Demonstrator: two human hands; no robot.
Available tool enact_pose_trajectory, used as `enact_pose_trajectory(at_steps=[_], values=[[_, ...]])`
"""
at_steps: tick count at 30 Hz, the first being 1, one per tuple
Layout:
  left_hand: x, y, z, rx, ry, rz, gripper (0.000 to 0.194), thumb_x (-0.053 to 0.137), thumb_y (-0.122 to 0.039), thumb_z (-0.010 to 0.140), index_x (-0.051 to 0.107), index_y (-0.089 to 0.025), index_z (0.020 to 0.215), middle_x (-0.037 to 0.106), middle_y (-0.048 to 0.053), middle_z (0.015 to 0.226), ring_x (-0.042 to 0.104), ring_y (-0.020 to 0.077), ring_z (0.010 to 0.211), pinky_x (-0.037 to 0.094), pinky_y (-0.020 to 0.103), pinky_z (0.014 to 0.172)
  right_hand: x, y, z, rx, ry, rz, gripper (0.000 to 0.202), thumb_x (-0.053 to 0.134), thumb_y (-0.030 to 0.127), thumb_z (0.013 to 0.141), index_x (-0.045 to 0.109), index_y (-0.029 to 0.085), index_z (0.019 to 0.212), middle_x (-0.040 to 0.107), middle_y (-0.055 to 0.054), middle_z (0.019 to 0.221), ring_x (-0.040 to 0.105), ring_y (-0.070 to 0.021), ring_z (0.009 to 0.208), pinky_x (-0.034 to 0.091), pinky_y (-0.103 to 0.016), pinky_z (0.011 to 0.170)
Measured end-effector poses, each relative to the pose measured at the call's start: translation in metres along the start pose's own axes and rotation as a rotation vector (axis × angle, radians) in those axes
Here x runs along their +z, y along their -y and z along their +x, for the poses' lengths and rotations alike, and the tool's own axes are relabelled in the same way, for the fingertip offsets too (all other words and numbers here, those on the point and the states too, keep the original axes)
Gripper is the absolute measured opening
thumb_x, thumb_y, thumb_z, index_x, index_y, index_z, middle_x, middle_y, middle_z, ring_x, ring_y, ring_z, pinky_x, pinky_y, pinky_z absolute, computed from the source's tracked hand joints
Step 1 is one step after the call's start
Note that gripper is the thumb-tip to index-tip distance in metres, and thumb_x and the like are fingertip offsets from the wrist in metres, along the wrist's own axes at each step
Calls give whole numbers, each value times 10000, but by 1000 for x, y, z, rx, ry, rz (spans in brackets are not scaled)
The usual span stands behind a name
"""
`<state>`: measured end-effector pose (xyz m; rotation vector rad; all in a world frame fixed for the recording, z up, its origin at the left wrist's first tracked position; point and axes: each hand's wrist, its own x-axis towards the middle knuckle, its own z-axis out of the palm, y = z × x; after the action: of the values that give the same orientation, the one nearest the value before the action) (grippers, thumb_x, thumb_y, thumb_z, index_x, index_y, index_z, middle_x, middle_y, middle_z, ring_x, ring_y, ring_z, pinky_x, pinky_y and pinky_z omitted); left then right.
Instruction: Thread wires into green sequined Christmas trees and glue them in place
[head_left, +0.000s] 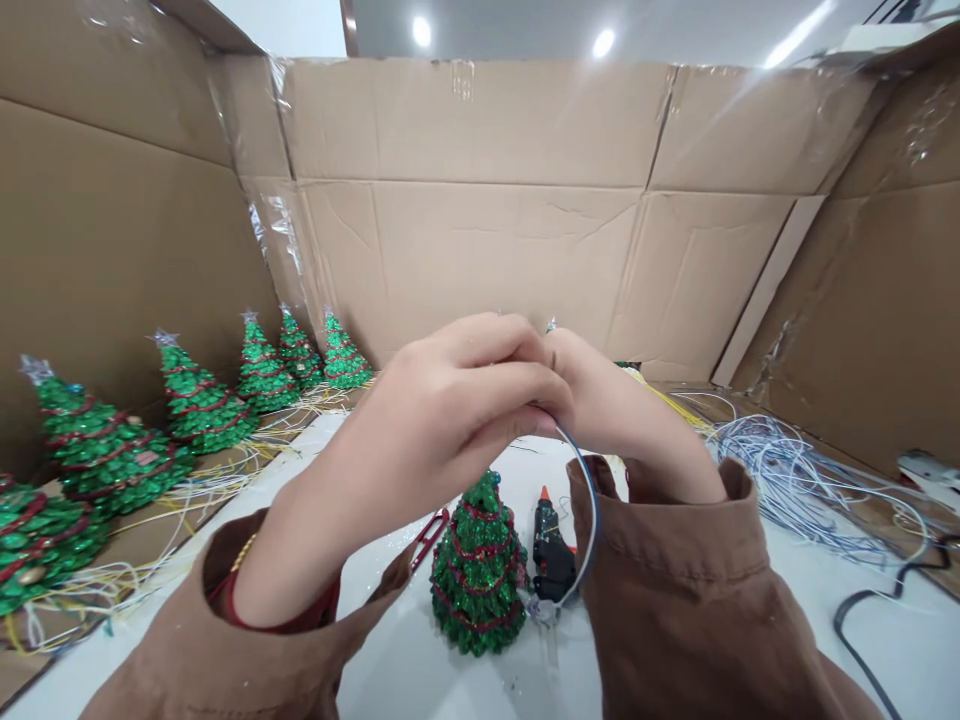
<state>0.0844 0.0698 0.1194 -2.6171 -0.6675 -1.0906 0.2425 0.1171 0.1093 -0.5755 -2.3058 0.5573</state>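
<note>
My left hand is raised above the white table, its fingers closed around the end of a thin blue and white wire. Against its fingertips presses my right hand, whose fingers are hidden behind the left ones. The wire curves down to a small clear, silvery piece beside the base of a green tree with red garland. This tree stands upright below my hands. Just right of it lies a black glue gun with an orange tip.
Several green trees with silvery stars line the left side among yellow and white wires. A wire bundle and a black cable lie at right. Cardboard walls enclose the table. A red tool lies left of the centre tree.
</note>
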Motion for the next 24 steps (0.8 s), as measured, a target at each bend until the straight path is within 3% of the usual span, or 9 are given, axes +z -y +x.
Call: enact_pose_trajectory(at_steps=[5, 10, 13, 19, 24], values=[[-3, 4, 0, -35, 67, 59, 183, 505, -192, 853, 680, -244, 830, 651, 30, 845, 555, 146, 755, 410, 268, 678, 2, -5, 4, 4, -12, 30, 244, 575, 180, 704, 462, 151, 490, 343, 56, 531, 305, -68, 552, 273, -199, 459], [-7, 2, 1, -81, 131, 51, 198, 491, -186, 846, 657, -217, 742, 628, 10, 724, 539, 119, 655, 390, 244, 620, 5, -5, 5, 52, 111, 109, 306, 653, 293, 718, 507, 142, 495, 388, 53, 531, 329, -66, 535, 305, -201, 467], [-9, 3, 1, -165, 167, 3, 162, 489, -169, 827, 612, -201, 727, 606, -4, 685, 525, 108, 614, 378, 227, 579, 4, -6, 4, 90, 109, 101, 310, 690, 325, 702, 524, 144, 511, 386, 58, 517, 337, -67, 524, 299, -201, 462], [-11, 15, -1, -410, 134, -318, 110, 516, -252, 831, 549, -177, 757, 602, 5, 669, 544, 108, 590, 398, 212, 515, -2, -4, -1, 115, 163, 136, 219, 673, 350, 734, 678, 131, 738, 579, 11, 642, 475, -97, 599, 378, -231, 554], [-15, 21, -5, -485, 153, -535, 130, 564, -308, 825, 536, -186, 788, 626, -2, 684, 601, 106, 607, 449, 196, 523, -1, 5, -1, 159, 169, -9, 190, 642, 299, 762, 673, 122, 700, 549, 16, 604, 435, -82, 560, 338, -219, 516]])
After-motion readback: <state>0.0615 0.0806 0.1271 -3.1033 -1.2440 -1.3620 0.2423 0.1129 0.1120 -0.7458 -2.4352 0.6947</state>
